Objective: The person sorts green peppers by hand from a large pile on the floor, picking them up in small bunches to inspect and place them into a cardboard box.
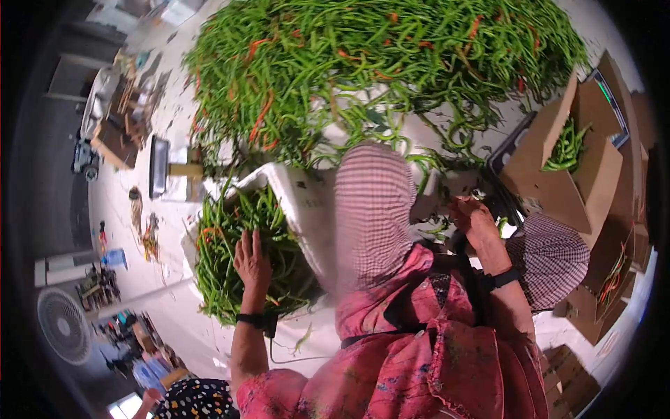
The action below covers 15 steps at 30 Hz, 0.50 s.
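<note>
Chillies (pixel 283 241), green w/ a few red, fill a white foam box (pixel 301 227) L of ctr. L hand (pixel 252 264) rests on top of them, palm down, fingers extended & slightly spread, not clamped on anything visible. R hand (pixel 474 218) is well apart from L, R of ctr, raised w/ fingers curled; small pale-green bits show by the fingertips, but can't tell if it grips any. Black bands on both wrists

Obs., surroundings: big pile (pixel 391 52) of green chillies, some red ones mixed in, spreads across top of frame; thinner scatter along its lower edge, on white surface. Checked cloth (pixel 373 209) at ctr, between the hands; more of same pattern below R hand. Pink floral garment (pixel 391 363) fills bottom ctr

Upper R: open cardboard box (pixel 534 174), small bunch of green chillies (pixel 567 146) inside. Far L, lower: round fan (pixel 64 326). Lower L edge: black dotted cloth (pixel 195 399). Single chilli (pixel 303 339) lies below foam box, near thin cable (pixel 300 360)
</note>
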Available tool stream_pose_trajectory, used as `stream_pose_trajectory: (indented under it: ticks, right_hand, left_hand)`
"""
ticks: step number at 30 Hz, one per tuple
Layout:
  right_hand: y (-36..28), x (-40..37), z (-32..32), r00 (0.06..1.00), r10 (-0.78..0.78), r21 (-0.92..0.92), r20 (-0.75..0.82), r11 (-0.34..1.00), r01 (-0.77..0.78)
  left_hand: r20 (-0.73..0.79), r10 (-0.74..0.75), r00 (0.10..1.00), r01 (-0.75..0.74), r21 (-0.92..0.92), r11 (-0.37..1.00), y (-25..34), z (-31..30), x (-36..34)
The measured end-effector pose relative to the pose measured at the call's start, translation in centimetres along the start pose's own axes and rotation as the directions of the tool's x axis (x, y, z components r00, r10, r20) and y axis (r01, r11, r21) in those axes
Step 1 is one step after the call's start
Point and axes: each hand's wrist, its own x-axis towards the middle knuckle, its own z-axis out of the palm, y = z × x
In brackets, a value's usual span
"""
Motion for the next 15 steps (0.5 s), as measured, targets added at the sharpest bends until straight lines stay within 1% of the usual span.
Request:
stream_pose_trajectory:
  ticks: [1,2,4,5,6,7,8,9,10,12,13,14,15]
  right_hand:
    - [0.4,0.3,-0.7,0.998,0.010,0.093,-0.065,0.996,-0.004]
    - [0.8,0.6,-1.4,0.997,0.009,0.112,-0.082,0.994,0.000]
    - [1.1,1.5,-2.3,0.994,0.053,0.115,-0.094,0.992,-0.042]
    - [2.2,2.7,-3.0,0.998,0.007,0.265,0.056,0.964,-0.022]
    - [2.0,3.0,-3.0,0.999,0.008,0.274,0.037,0.961,-0.018]
    - [1.9,3.3,-2.2,0.999,0.046,0.258,0.025,0.965,-0.051]
    - [1.8,3.6,-1.4,0.996,0.089,0.239,0.014,0.967,-0.090]
    - [1.0,3.1,-0.4,0.993,0.034,0.342,0.110,0.937,-0.070]
    - [1.7,4.0,-0.2,0.995,0.041,0.346,0.092,0.935,-0.071]
    - [3.9,6.0,-0.5,0.984,0.180,0.107,0.018,0.978,-0.181]
    - [4.3,6.3,-0.2,0.976,0.216,0.056,-0.001,0.975,-0.216]
    - [5.2,7.1,-0.1,0.974,0.227,0.069,-0.014,0.972,-0.225]
    - [6.7,8.4,-0.3,0.966,0.249,-0.048,-0.073,0.966,-0.253]
  left_hand:
    - [0.037,-0.017,0.999,0.018,-0.018,1.000,1.1,-1.8,0.3]
    - [0.037,0.008,0.999,-0.008,-0.014,1.000,2.1,-3.6,0.9]
    - [0.030,0.051,0.998,-0.044,-0.191,0.981,4.1,-6.1,2.7]
    - [-0.072,0.086,0.994,-0.105,-0.337,0.936,5.3,-6.2,4.0]
    - [0.001,0.043,0.999,-0.037,-0.512,0.858,7.3,-7.1,5.8]
    - [0.061,0.043,0.997,0.013,-0.709,0.705,9.7,-6.5,7.7]
    - [0.128,0.052,0.990,0.084,-0.856,0.510,12.4,-5.6,9.6]
    - [0.111,0.173,0.979,0.049,-0.944,0.327,15.3,-4.9,11.5]
    - [0.067,0.285,0.956,0.033,-0.992,0.123,18.3,-4.1,13.9]
    - [0.035,0.479,0.877,-0.182,-0.899,0.399,23.1,-1.7,18.1]
    - [0.078,0.486,0.870,-0.187,-0.861,0.473,25.3,2.5,19.7]
    - [0.122,0.491,0.863,-0.195,-0.815,0.546,27.3,6.5,21.1]
    - [0.199,0.510,0.837,-0.196,-0.761,0.618,29.6,7.4,22.3]
